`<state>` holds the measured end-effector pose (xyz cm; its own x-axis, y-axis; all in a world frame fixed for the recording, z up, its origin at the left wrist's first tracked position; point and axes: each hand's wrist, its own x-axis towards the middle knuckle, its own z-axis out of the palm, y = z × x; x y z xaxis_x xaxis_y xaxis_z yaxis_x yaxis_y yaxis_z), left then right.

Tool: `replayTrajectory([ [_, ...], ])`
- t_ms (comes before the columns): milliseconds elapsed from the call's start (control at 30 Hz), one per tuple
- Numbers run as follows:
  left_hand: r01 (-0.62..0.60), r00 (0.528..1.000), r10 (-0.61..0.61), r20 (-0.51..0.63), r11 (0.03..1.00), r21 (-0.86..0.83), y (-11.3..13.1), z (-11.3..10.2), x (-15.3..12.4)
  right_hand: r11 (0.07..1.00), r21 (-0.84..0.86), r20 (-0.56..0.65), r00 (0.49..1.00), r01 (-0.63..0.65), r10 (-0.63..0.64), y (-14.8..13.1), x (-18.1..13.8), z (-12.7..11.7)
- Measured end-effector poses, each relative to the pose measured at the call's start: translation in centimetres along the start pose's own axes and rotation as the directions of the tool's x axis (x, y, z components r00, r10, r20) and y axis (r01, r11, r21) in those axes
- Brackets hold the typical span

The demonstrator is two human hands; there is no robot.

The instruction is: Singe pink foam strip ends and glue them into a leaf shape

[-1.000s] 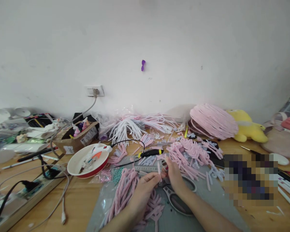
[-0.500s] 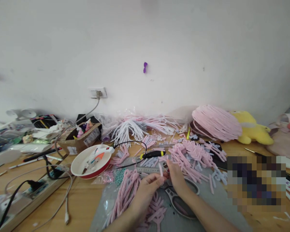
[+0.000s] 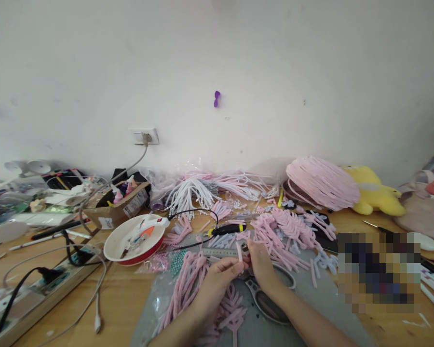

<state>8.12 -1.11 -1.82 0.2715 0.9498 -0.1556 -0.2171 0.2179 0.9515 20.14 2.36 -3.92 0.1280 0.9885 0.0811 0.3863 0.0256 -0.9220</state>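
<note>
My left hand point(image 3: 219, 279) is closed, pinching a short pale pink pipe cleaner point(image 3: 239, 251) that stands up from the fingertips. Close against it, my right hand point(image 3: 262, 267) is also closed, with a small dark metallic thing point(image 3: 244, 246) at its fingers; its kind is unclear. Beneath the right wrist lie grey-handled scissors point(image 3: 255, 293), partly covered by the arm. Pink pipe cleaners point(image 3: 183, 284) lie in a bundle left of my hands, and bent pink pieces point(image 3: 235, 315) lie below them. A steel ruler point(image 3: 220, 252) rests just beyond my fingers.
A grey mat point(image 3: 311, 313) lies under the work. To the left are a white bowl point(image 3: 112, 241) with a glue gun point(image 3: 155, 224), a power strip point(image 3: 58, 294) and cables. Behind lie a black-and-yellow-handled tool point(image 3: 227, 229), white stems point(image 3: 191, 193), and a yellow plush toy point(image 3: 376, 193).
The view has shifted slightly. Both hands keep nearly the same pose, still together around the pink pipe cleaner.
</note>
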Motion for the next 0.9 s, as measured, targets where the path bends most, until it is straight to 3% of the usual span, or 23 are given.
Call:
replayTrajectory([
  [133,-0.008,1.000,0.008,-0.004,1.000,0.010,0.1,0.0,0.0,1.000,0.021,-0.014,1.000,-0.008,0.008,-0.1,0.1,0.0],
  [267,-0.008,1.000,0.008,-0.016,1.000,0.018,0.1,0.0,0.0,0.990,0.110,0.049,0.996,-0.084,0.079,-0.1,0.4,0.0],
  [433,-0.010,1.000,0.010,0.015,1.000,-0.006,-0.1,-0.1,0.0,0.983,0.147,0.002,0.994,-0.109,0.110,-0.2,0.5,-0.1],
  [767,-0.011,1.000,0.011,0.003,0.998,0.058,0.0,-0.1,-0.1,0.968,0.207,0.119,0.986,-0.143,0.120,-0.7,0.3,-0.3],
  [900,-0.002,1.000,0.005,-0.024,0.994,0.112,0.0,0.0,-0.3,0.976,0.186,0.034,0.994,-0.109,0.105,-1.1,0.3,-0.3],
])
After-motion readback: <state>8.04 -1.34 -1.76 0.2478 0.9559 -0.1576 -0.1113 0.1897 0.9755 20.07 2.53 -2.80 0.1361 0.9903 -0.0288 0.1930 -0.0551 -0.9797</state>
